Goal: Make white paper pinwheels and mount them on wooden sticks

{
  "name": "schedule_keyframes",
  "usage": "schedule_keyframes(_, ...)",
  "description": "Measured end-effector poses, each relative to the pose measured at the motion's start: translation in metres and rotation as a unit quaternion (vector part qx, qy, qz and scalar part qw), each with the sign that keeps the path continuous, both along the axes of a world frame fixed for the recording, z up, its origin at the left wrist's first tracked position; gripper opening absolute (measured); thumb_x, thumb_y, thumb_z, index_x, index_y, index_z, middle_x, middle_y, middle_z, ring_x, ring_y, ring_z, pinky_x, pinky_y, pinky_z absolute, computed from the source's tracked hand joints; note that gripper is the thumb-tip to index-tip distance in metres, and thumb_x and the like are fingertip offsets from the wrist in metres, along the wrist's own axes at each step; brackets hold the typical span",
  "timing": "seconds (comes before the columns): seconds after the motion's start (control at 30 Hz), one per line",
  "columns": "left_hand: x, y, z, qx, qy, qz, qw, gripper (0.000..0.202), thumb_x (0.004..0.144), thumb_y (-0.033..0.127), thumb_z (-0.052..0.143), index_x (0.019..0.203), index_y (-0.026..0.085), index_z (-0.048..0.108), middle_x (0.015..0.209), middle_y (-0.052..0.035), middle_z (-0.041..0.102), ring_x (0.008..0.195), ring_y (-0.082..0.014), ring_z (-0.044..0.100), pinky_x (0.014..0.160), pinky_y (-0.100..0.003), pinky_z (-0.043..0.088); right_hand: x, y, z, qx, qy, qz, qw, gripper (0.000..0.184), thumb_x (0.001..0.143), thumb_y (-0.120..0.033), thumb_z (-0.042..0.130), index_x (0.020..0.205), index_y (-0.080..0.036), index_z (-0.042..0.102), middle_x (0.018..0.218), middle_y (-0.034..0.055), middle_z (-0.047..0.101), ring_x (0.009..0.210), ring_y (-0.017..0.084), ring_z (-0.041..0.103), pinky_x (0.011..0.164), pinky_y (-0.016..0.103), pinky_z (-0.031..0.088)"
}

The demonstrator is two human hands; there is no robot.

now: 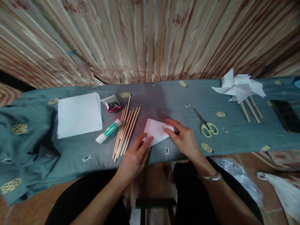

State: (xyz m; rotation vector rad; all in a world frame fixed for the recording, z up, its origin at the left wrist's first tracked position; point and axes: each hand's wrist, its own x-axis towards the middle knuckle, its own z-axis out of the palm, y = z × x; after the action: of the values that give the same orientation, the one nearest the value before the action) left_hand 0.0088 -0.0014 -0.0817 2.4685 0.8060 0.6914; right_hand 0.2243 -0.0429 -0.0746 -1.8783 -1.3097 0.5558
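On blue cloth [164,100], L hand [134,156] & R hand [185,139] press folded white paper [156,129] w/ fingers flat, gripping nothing, pinning its crease; sticks [125,129], glue [109,131], scissors [207,126] within reach.

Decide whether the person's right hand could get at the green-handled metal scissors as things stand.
Probably yes. The right hand presses the folded white paper, and the green-handled metal scissors lie just to its right on the blue-grey cloth, with nothing between them.
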Motion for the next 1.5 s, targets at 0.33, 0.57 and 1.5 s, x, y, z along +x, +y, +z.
schedule_keyframes(0.33,0.001,0.001,0.005,0.096,0.04,-0.006,0.995,0.037,0.092,0.017,0.051,0.129,0.015,0.052,0.143,-0.0171,0.049,0.133,-0.0324,0.043,0.103,-0.053,0.045,-0.004,0.014,-0.005,-0.008,-0.035,0.007,0.999,0.036,0.084,-0.029,0.062,0.119,-0.024,0.064,0.109,0.0049,0.074,0.1,0.023,0.07,0.093,0.04,0.054)
schedule_keyframes(0.57,0.008,-0.005,0.0,0.076,0.111,-0.068,0.989,0.049,0.092,0.028,0.053,0.137,0.01,0.045,0.146,-0.0179,0.047,0.138,-0.0317,0.04,0.109,-0.053,0.038,-0.006,0.017,-0.006,-0.008,-0.053,0.003,0.999,0.036,0.085,-0.028,0.061,0.12,-0.023,0.064,0.106,0.0054,0.074,0.096,0.023,0.07,0.09,0.039,0.054)
schedule_keyframes(1.5,0.008,-0.01,-0.007,0.103,0.171,-0.066,0.978,0.06,0.091,0.041,0.055,0.139,0.007,0.043,0.148,-0.0214,0.043,0.14,-0.0347,0.037,0.111,-0.052,0.036,-0.01,0.017,-0.015,0.033,-0.181,0.032,0.982,0.035,0.092,-0.029,0.053,0.125,-0.019,0.058,0.105,0.009,0.072,0.098,0.025,0.066,0.09,0.043,0.051)
